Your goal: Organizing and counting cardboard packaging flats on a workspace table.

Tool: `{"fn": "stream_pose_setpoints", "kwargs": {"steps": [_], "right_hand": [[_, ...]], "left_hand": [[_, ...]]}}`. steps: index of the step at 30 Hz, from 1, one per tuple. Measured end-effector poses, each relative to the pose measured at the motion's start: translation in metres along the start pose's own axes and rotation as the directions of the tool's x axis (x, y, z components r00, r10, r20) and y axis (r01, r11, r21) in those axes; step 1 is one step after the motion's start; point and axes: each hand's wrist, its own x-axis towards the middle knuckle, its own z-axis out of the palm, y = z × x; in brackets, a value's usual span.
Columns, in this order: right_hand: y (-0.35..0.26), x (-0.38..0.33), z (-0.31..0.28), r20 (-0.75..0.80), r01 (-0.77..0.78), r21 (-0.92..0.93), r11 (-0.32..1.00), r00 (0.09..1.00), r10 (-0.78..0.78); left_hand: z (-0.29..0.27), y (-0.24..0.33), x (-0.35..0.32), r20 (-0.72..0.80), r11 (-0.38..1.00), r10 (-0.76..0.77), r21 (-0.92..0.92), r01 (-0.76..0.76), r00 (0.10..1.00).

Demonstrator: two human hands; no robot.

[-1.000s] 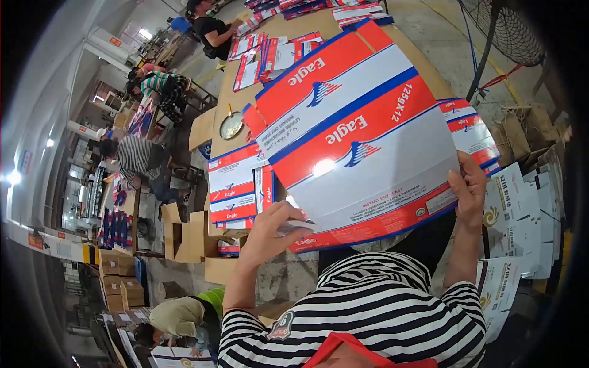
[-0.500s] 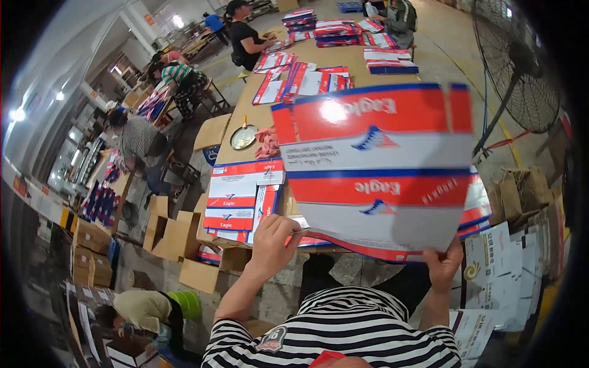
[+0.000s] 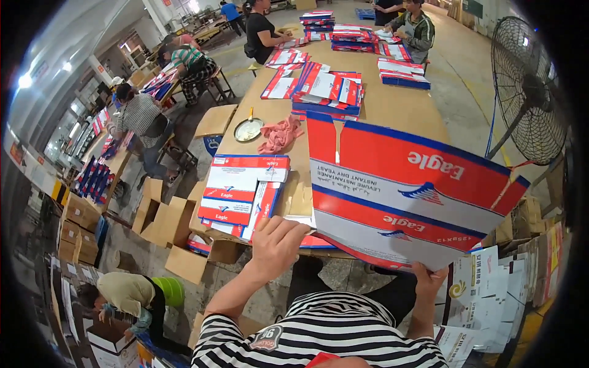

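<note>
A large flat carton blank (image 3: 380, 190), printed in red, white and blue, is raised in front of me and tilted over the near right of the table. My right hand (image 3: 429, 280) grips its lower right edge between thumb and fingers. At the lower left corner of the blank, my left hand (image 3: 276, 245) is closed, its fingertips pinching the edge. Just left of it lie folded red, white and blue cartons (image 3: 236, 190). Behind them, on the brown tabletop (image 3: 399, 104), rest a pink cloth (image 3: 281, 135) and a round shallow dish (image 3: 248, 130) with a stick-like handle.
Further stacks of printed cartons (image 3: 328, 92) cover the table's middle and far end, where co-workers (image 3: 417, 30) sit or stand. A large fan (image 3: 529, 89) stands at the right. Open cardboard boxes (image 3: 169, 214) sit on the floor at left; flattened white cartons (image 3: 485, 282) lean at lower right.
The carton blank has turned and tipped, its right side dropping, and has shifted right, uncovering a carton stack and the pink cloth. Both hands stay on it. The view has shifted slightly.
</note>
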Motion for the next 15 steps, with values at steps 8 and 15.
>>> {"fn": "stream_pose_setpoints", "kwargs": {"steps": [8, 15], "right_hand": [[0.015, -0.002, -0.008, -0.018, 0.113, -0.009, 0.994, 0.993, -0.113], [0.01, -0.002, -0.008, -0.009, 0.104, 0.035, 0.994, 0.995, -0.104]], "left_hand": [[-0.001, 0.003, -0.001, -0.019, 0.999, 0.024, 0.021, -0.024, 1.0], [-0.006, 0.003, 0.001, 0.002, 0.999, 0.034, -0.033, -0.034, 0.999]]}}
